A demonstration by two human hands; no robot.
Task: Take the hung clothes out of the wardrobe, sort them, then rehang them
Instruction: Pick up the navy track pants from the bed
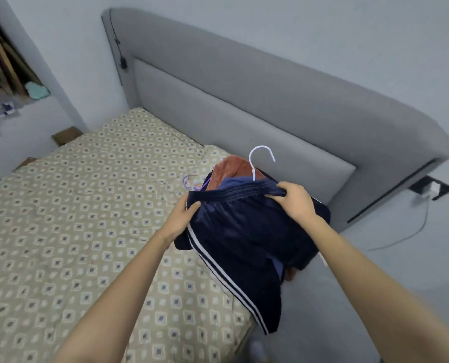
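Both hands grip navy shorts (pixel 244 231) by the elastic waistband: left hand (pixel 181 218) at the left end, right hand (pixel 296 203) at the right. White side stripes run down the shorts. Beneath them a clothes pile (pixel 228 171) on the patterned bed (pixel 87 205), white hanger hook (pixel 260 159) sticking up, purple hanger (pixel 192 182) beside. Grey headboard (pixel 270 100) behind.

On my feed, the left hand (pixel 182 218) and right hand (pixel 294 201) are bare; both forearms (pixel 118 297) are uncovered, sleeveless down to the frame's edge.

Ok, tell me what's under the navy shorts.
Beneath the navy shorts, a blue garment and a rust-orange garment show, plus a white hanger hook and a purple hanger. The rest is covered.
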